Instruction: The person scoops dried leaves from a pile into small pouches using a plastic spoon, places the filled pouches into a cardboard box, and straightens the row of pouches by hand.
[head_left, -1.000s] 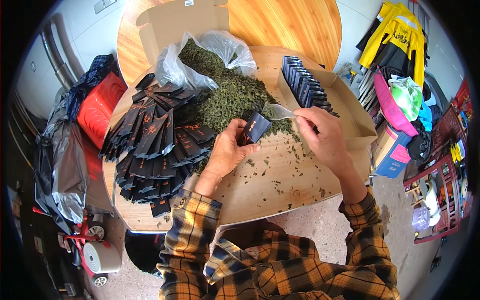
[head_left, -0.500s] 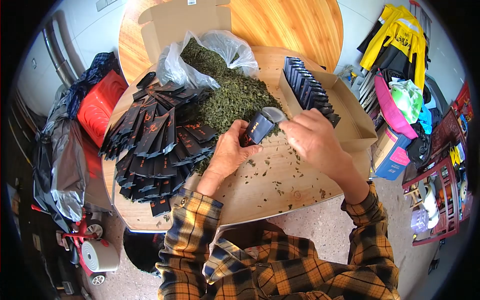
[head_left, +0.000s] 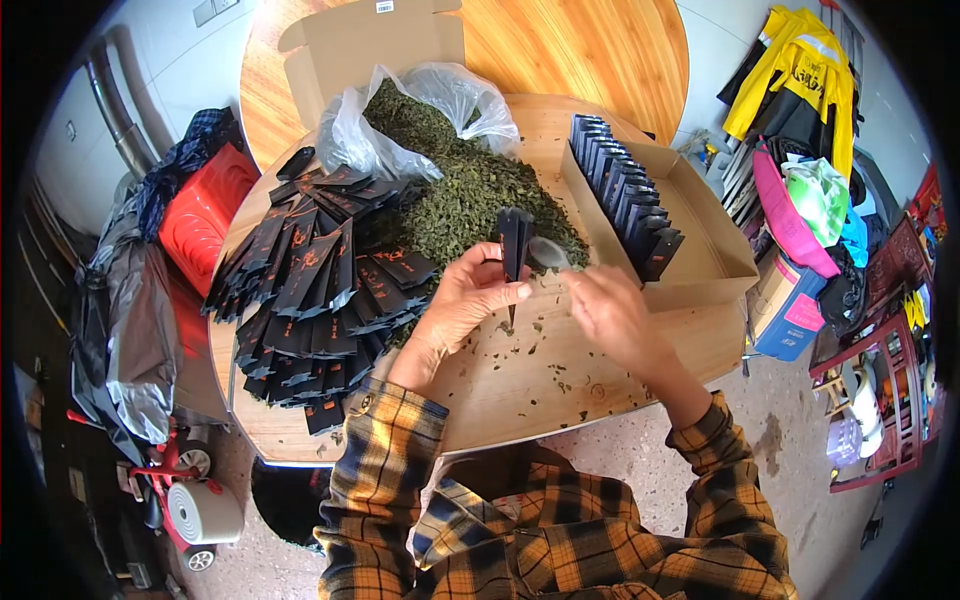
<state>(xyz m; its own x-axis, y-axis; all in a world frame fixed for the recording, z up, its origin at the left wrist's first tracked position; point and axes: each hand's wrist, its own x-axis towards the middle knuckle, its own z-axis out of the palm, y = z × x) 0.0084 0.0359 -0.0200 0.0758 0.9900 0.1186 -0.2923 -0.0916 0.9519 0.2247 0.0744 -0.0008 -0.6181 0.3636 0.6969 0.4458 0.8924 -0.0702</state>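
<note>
A small black packet point(head_left: 514, 244) stands upright and edge-on in my left hand point(head_left: 465, 300), pinched between thumb and fingers. My right hand point(head_left: 615, 315) grips a clear plastic scoop point(head_left: 548, 254), whose bowl is just right of the packet, over the edge of the leaf pile. Dried green leaves point(head_left: 470, 195) lie heaped behind my hands and spill out of a clear plastic bag point(head_left: 365, 140). Many flat black packets with orange print point(head_left: 310, 265) are fanned out to the left. A cardboard box point(head_left: 705, 225) at the right holds a row of dark packets point(head_left: 625, 190).
Leaf crumbs are scattered over the wooden table point(head_left: 480, 400). An open cardboard flap point(head_left: 375, 45) stands behind the bag, near a round wooden tabletop point(head_left: 590, 50). Red stools point(head_left: 207, 210) are at the left; a blue box point(head_left: 790, 310) is on the floor at the right.
The packet in my left hand has turned from showing its face to edge-on and upright. The scoop went over to the packet's mouth, then moved back to its right side.
</note>
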